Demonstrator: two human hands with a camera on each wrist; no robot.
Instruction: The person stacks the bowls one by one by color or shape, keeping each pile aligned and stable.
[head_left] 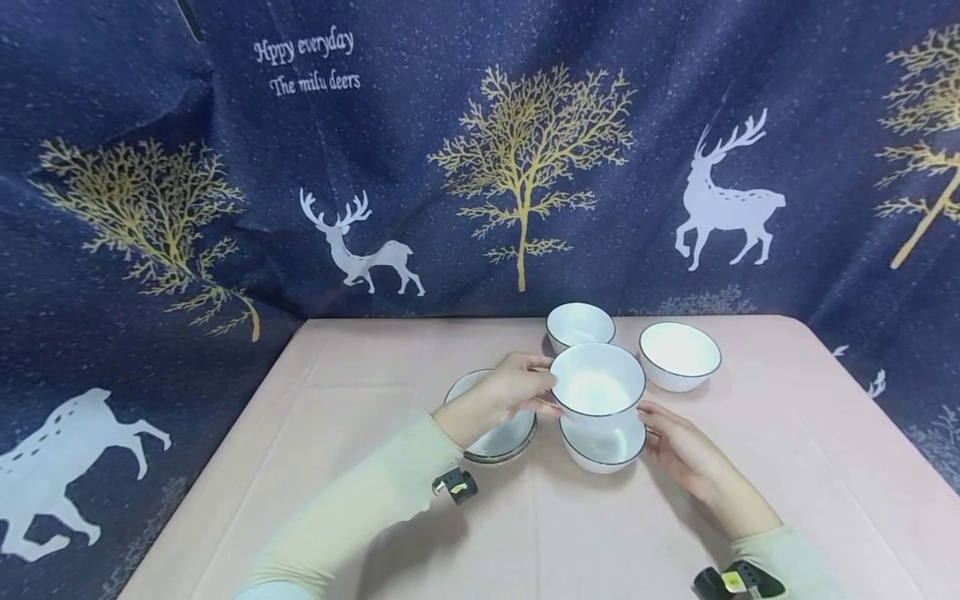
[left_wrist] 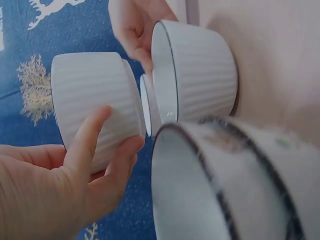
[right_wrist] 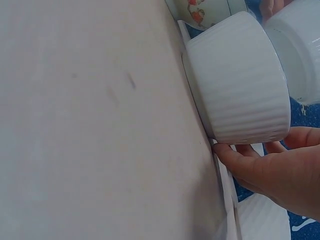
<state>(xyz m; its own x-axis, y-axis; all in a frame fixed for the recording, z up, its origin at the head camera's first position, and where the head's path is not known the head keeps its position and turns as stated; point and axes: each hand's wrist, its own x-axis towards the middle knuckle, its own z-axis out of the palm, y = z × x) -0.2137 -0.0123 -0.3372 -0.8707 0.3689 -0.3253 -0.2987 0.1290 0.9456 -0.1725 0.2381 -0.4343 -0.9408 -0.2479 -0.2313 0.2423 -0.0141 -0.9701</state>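
Observation:
A white bowl [head_left: 597,379] with a dark rim and ridged sides is in my left hand [head_left: 510,387], raised above another bowl. The left wrist view shows the thumb and fingers against the outside of this raised bowl [left_wrist: 90,107]. Below it, a matching white bowl [head_left: 603,454] stands on the table. My right hand [head_left: 686,458] touches that lower bowl's right side with lightly bent fingers. From the right wrist, the fingertips [right_wrist: 222,150] lie along the ridged wall of the lower bowl [right_wrist: 240,80], from near the base up toward the rim.
Left of the lower bowl sits a stack of wider dark-rimmed bowls [head_left: 502,442], partly behind my left forearm; a floral pattern shows on their outside. Two more white bowls stand farther back, one behind [head_left: 580,321] and one at right [head_left: 678,354]. A pink cloth covers the table [head_left: 360,392].

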